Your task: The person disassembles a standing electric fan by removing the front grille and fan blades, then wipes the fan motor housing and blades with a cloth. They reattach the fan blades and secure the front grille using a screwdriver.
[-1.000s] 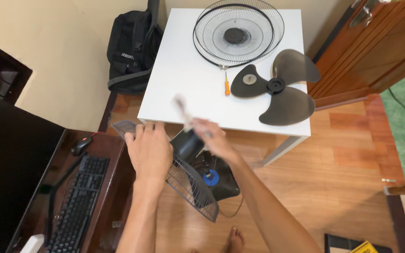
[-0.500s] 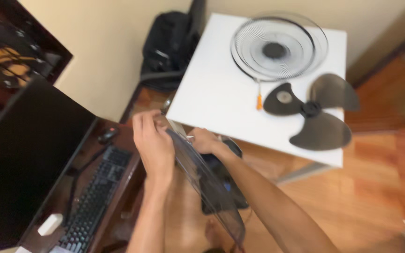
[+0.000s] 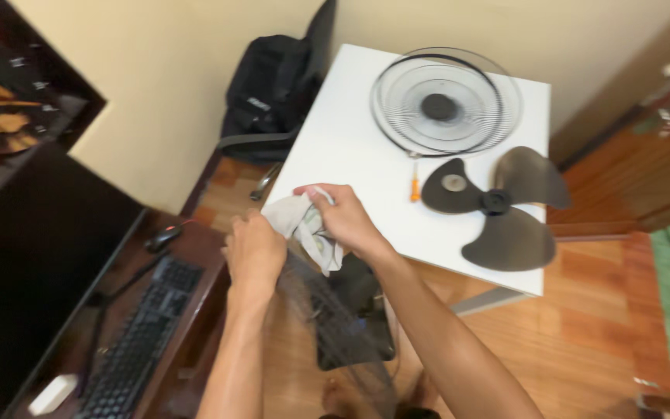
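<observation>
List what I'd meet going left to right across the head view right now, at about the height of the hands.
Black monitor → computer mouse → left hand → grey cloth → right hand → orange-handled screwdriver → dark fan blade → wooden door.

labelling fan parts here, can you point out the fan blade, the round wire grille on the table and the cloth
fan blade [image 3: 495,202]: head view, on its central hub.
round wire grille [image 3: 439,107]: head view, on the dark centre disc.
cloth [image 3: 294,217]: head view, on the pale fold between the two hands.
</observation>
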